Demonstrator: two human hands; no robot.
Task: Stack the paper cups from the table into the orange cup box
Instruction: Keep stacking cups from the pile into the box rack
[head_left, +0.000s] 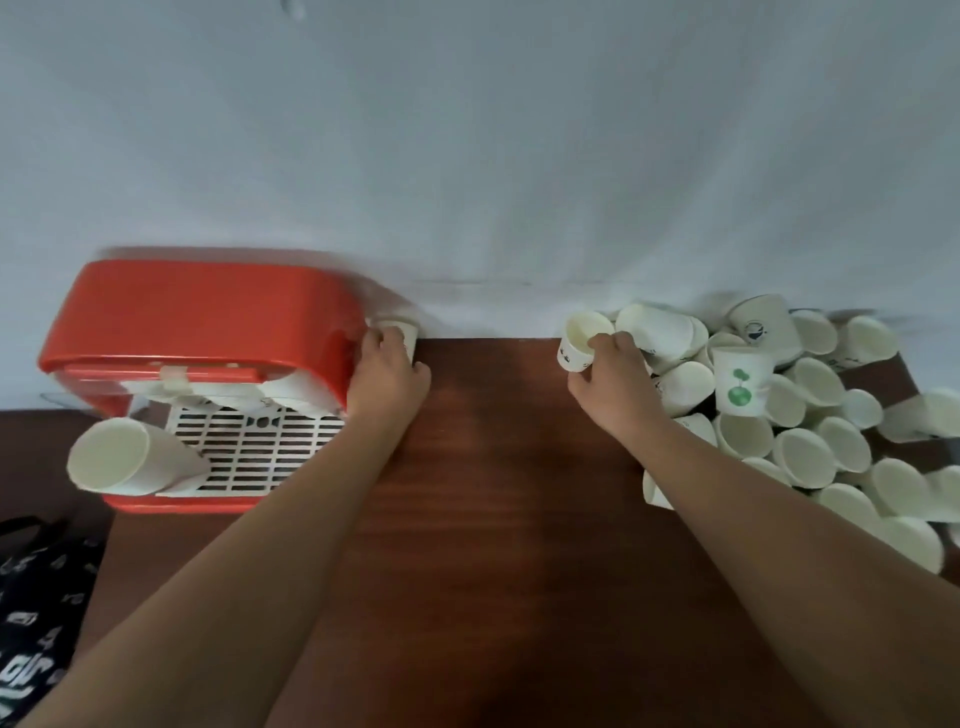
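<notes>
The orange cup box (197, 312) stands at the table's far left, with a white slotted grille at its front and paper cups lying inside. My left hand (387, 374) is at the box's right side, closed around a white paper cup (402, 332). My right hand (613, 374) holds another paper cup (579, 345) by its rim, at the left edge of a big heap of loose paper cups (810, 431) on the right of the table. A stack of cups (122, 457) pokes out of the box's front left, mouth toward me.
The dark wooden table (493, 467) runs between the box and the heap. A pale wall (467, 156) rises just behind them. A black patterned bag (36, 613) lies at the lower left, beside the table.
</notes>
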